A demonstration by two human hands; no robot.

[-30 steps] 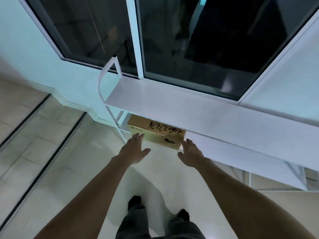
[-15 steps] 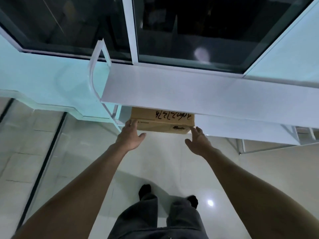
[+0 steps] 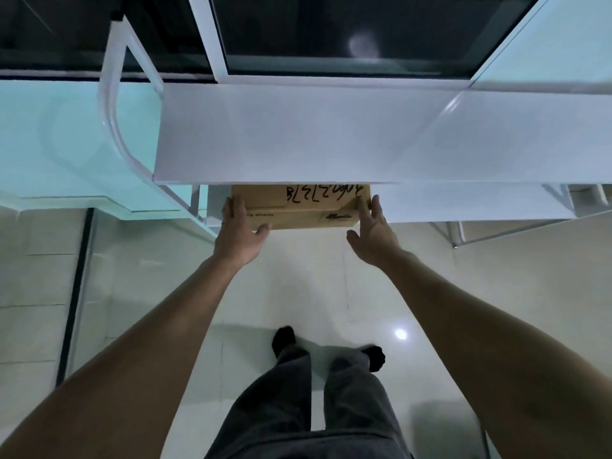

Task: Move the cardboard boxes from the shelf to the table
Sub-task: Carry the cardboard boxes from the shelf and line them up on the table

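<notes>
A brown cardboard box (image 3: 298,207) with black handwriting on its top sits on the lower board of a white shelf (image 3: 463,203), mostly hidden under the upper board (image 3: 314,134). My left hand (image 3: 240,231) lies flat against the box's left end, thumb under its front edge. My right hand (image 3: 374,231) presses on the right end, fingers up along the side. The box rests on the shelf between both palms. No table is in view.
The shelf's white tube frame (image 3: 112,104) curves up at the left, against a pale green wall (image 3: 59,137) and a dark window (image 3: 331,28). The pale tiled floor (image 3: 149,276) spreads below, with my legs and dark socks (image 3: 328,352) on it.
Both hands have moved forward from in front of the box to its two ends. The view has come closer to the shelf and squared up to it.
</notes>
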